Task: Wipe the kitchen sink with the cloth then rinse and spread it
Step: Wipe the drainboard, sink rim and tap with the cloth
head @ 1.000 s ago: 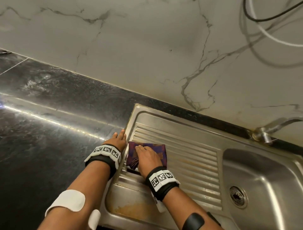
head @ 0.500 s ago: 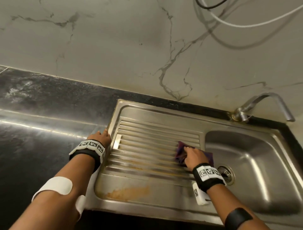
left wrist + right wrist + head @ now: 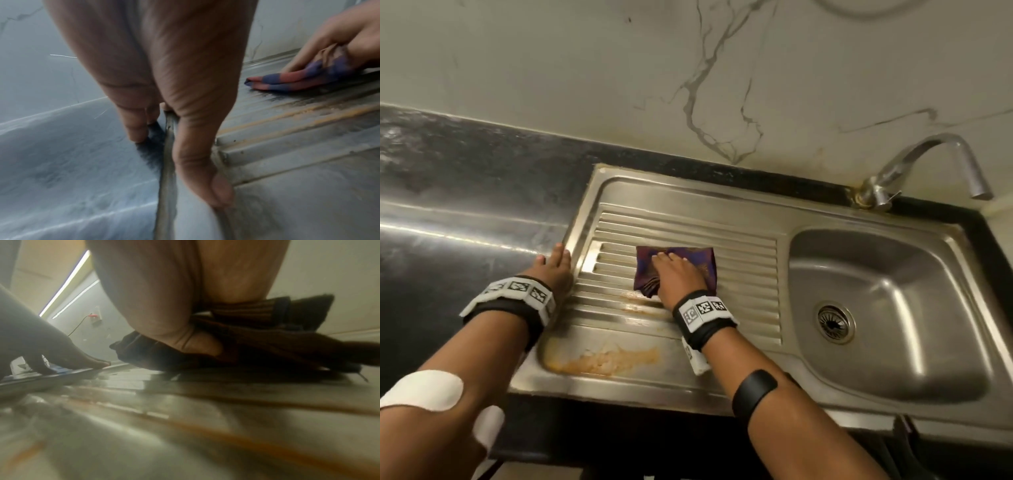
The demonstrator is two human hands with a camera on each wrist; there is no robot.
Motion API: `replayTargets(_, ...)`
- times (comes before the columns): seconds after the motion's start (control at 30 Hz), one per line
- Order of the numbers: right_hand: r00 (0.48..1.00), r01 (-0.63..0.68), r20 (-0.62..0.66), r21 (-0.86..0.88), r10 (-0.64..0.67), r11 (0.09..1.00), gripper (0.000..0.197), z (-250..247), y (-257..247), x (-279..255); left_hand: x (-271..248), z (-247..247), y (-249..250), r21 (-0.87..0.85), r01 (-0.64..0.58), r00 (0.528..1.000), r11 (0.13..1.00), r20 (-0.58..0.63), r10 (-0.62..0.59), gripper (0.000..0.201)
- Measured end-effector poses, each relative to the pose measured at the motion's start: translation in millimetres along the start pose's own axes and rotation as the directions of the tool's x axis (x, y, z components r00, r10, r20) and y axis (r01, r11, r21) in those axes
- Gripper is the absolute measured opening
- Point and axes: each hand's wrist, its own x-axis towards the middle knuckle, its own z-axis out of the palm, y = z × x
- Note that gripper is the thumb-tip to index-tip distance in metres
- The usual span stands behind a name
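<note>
- Right now my right hand point(image 3: 679, 274) presses the cloth point(image 3: 702, 262) flat on the ribbed draining board of the sink point(image 3: 756, 209), left of the basin; my fingers point(image 3: 664, 257) lie nearly straight on top, thumb tucked at the folded edge.
- My left hand point(image 3: 553, 265) rests with relaxed, straight fingers on the sink's left rim, half on the dark countertop point(image 3: 465, 205), holding nothing.
- Folded in layers, the cloth looks soft, limp and light; I judge it will bunch on the ribs, so pressing its middle suits wiping, and pinching a corner suits lifting.
- Orange stains point(image 3: 602, 358) sit on the sink's near flat strip and in nearby grooves.
- Behind the sink, a veined marble wall point(image 3: 688, 85) and curved tap point(image 3: 928, 161).
</note>
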Motion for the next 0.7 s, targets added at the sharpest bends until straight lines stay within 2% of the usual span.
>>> replayTargets(0.1, 0.999, -0.037, -0.026, 0.024, 0.037, 0.999, 0.055, -4.6, 28.6, -15.7, -4.0, 0.3, -9.4, -0.031, -0.031, 0.998, 0.999, 0.046, 0.033, 0.110)
replayTargets(0.27, 0.972, -0.215, -0.073, 0.095, 0.223, 0.972, 0.055, -13.5, 92.7, -56.4, -11.1, -4.4, -16.6, 0.010, -0.041, 0.995, 0.999, 0.095, 0.040, 0.138)
replayTargets(0.4, 0.891, -0.431, -0.096, 0.136, 0.444, 0.892, 0.054, -20.9, 143.8, -87.8, -16.7, -6.5, -15.3, 0.024, -0.049, 0.997, 0.999, 0.067, 0.047, 0.127)
replayTargets(0.47, 0.867, -0.479, -0.083, 0.137, 0.492, 0.867, 0.058, -23.8, 154.8, -99.7, -19.9, -9.0, -14.2, 0.027, -0.054, 0.997, 0.998, 0.058, 0.052, 0.116)
replayTargets(0.57, 0.878, -0.469, -0.060, 0.088, 0.475, 0.879, 0.060, -19.8, 151.6, -105.7, -24.8, -15.1, -12.1, 0.076, -0.064, 0.998, 0.995, 0.006, 0.064, 0.114)
replayTargets(0.7, 0.888, -0.456, -0.047, 0.039, 0.457, 0.889, 0.060, -15.3, 141.9, -109.1, -27.9, -13.7, -11.5, 0.077, -0.076, 0.997, 0.994, 0.000, 0.076, 0.118)
